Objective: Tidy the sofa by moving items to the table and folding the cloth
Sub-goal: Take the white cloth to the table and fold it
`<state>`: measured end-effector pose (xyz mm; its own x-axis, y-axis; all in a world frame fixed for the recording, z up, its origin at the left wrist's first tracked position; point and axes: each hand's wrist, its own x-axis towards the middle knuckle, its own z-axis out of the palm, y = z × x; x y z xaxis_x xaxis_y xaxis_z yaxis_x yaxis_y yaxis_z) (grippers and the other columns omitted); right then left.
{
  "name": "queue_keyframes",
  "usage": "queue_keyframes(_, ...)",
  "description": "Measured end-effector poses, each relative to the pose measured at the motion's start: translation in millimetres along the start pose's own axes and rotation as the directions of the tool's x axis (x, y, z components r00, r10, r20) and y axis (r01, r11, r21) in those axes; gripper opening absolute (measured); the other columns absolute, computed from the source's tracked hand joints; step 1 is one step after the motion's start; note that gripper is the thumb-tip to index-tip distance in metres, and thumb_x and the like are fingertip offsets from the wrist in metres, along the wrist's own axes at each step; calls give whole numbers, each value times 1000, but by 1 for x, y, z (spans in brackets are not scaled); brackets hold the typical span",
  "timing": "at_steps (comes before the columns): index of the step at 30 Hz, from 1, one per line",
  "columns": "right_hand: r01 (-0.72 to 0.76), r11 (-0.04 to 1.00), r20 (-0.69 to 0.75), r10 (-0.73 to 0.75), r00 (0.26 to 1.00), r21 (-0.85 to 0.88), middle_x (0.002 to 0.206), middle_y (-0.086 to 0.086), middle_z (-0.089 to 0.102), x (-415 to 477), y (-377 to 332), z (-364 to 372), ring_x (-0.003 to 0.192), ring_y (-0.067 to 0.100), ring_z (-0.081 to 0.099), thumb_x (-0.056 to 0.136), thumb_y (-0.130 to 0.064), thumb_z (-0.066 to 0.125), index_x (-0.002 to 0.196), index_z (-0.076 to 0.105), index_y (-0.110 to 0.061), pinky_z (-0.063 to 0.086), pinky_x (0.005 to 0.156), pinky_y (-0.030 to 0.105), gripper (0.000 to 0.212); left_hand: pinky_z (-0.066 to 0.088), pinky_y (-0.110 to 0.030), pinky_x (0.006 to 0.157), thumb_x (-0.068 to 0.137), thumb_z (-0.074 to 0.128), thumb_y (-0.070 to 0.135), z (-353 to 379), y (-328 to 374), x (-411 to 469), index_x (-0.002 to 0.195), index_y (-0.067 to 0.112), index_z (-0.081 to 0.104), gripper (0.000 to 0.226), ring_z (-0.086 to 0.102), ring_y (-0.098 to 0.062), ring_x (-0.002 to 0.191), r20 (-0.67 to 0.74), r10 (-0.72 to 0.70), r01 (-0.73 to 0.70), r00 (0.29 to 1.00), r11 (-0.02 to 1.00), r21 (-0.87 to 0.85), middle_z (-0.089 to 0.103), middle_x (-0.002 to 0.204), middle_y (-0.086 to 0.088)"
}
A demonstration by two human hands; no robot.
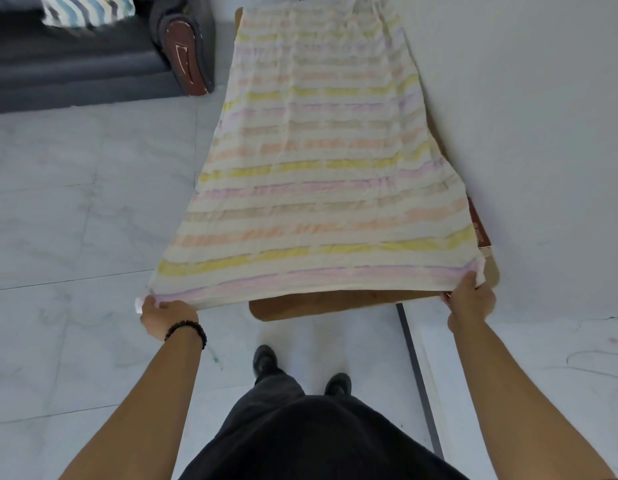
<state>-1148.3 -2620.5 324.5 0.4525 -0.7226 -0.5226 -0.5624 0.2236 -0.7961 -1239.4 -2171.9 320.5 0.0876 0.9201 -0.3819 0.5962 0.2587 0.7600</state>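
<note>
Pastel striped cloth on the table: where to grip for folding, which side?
Its two near corners, from the near end, one per hand. The pastel striped cloth lies spread lengthwise on the brown wooden table, its near hem overhanging the edge, so those corners are free to pinch. The left hand and right hand hold them.

Around you: pale grey marble-tile floor (75,202), plain white wall (543,98) right, dark grey fabric sofa (75,74) far left.

view: head-worn | faces: forward, steeply down | range: near, over table (300,308) | edges: probably wide-angle stretched
</note>
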Motion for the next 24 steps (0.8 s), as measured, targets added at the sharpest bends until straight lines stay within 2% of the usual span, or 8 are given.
queue_keyframes(2,-38,999,-33,39,999,29,119,10,56,-3,4,2,92,26,62,100,-40,49,132,53,-7,57,62,31,46,41,-27,96,98,35,5,0,-5,-1,143,11,43,46,52,-31,124,-22,14,-14,1000,1000,28,48,141,-17)
queue_keyframes(6,-123,990,-56,126,990,64,115,9,64,-3,9,-1,90,26,67,96,-51,51,126,61,-13,55,53,29,49,42,-36,99,98,34,5,5,-11,-5,143,13,43,47,51,-36,123,-38,43,-38,998,994,103,44,141,-20)
queue_keyframes(8,64,998,-71,-62,996,27,120,4,62,-4,1,0,103,25,64,101,-40,44,132,57,-20,57,69,31,39,42,-35,101,98,34,5,8,-10,-5,143,15,44,47,50,-34,124,-31,48,-45,998,995,86,45,142,-18)
queue_keyframes(10,333,943,-74,-333,940,-23,132,2,58,-15,-18,-2,118,21,57,104,-21,36,139,51,-19,47,89,20,38,40,-31,101,98,34,6,14,-7,-4,143,18,45,48,51,-32,125,-24,55,-54,998,997,55,46,142,-15)
queue_keyframes(13,478,878,-160,-473,867,-7,135,0,57,-22,-37,-1,115,7,53,103,-12,32,139,49,-16,35,86,-2,40,41,-29,99,96,35,4,25,-1,-1,142,19,46,50,52,-30,123,-25,45,-45,999,999,0,48,141,-13)
queue_keyframes(17,237,971,-213,-225,951,32,134,0,59,-7,-19,1,115,12,56,104,-21,33,138,51,-22,45,83,13,38,44,-33,102,93,35,3,33,1,-5,141,21,46,52,54,-30,122,-2,36,-36,999,999,4,48,142,-12)
queue_keyframes(20,6,998,-163,4,987,62,124,2,60,0,-2,-2,106,20,61,103,-36,41,134,54,-19,44,55,16,38,42,-34,104,94,41,8,34,-3,-9,144,18,43,51,50,-30,127,30,14,-15,999,999,34,44,145,-12)
queue_keyframes(24,-59,987,-20,62,998,147,120,5,62,-2,2,-2,100,23,62,99,-39,50,126,59,-17,52,56,24,36,41,-33,105,94,46,7,29,3,-17,146,18,38,54,47,-29,129,96,17,-26,995,996,86,41,148,-9)
